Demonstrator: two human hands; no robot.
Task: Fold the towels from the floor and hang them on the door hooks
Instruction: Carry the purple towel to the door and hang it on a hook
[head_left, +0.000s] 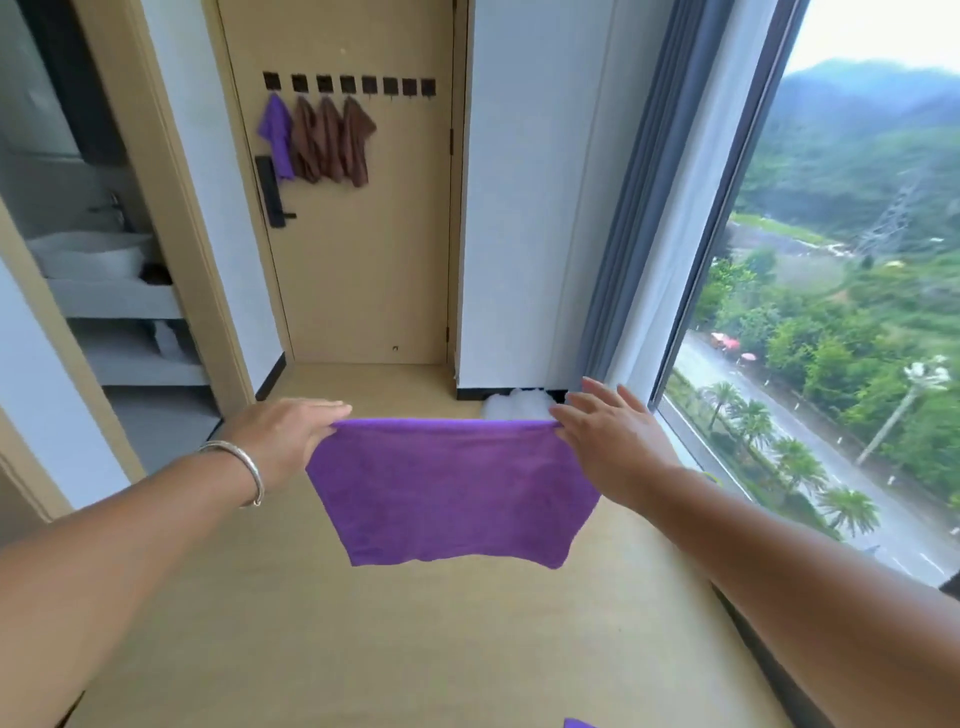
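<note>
While purple towel pinched at top corners by left hand and right hand, long axis held horizontal, door hooks well ahead.

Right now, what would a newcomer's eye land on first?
The purple towel stretched mid-frame, pinched at its top corners by the left hand and right hand. Behind, four towels hang on the door's row of hooks; four hooks are free.
</note>
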